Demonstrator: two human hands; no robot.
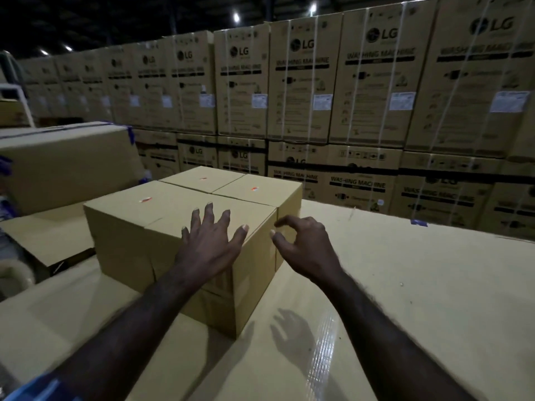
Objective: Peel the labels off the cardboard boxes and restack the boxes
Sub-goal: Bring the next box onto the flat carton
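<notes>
Four small cardboard boxes (185, 227) are found set tight together in a block at the centre of the frame, standing on a broad cardboard surface (419, 285). Small red-and-white label remnants are noted on three tops: near left (144, 199), far left (203, 179) and far right (254, 189). No label can be made out on the nearest box, whose top is partly covered by the hand. Peeling is therefore judged unfinished, and no restacking is evident.

The left hand (212, 241) is laid flat on the nearest box, fingers spread and straight. The right hand (304, 241) is held just beside the block's right edge, fingers curled with thumb and forefinger close; nothing is seen between them, and contact with the box cannot be confirmed.

Open room is seen to the right of the block and in the foreground. At the left of the frame the surface ends in an edge close to the block, with a drop beyond it and a larger carton (66, 166) at upper left. The far edge lies behind the block, ahead of a wall of washing-machine cartons (362, 82).
</notes>
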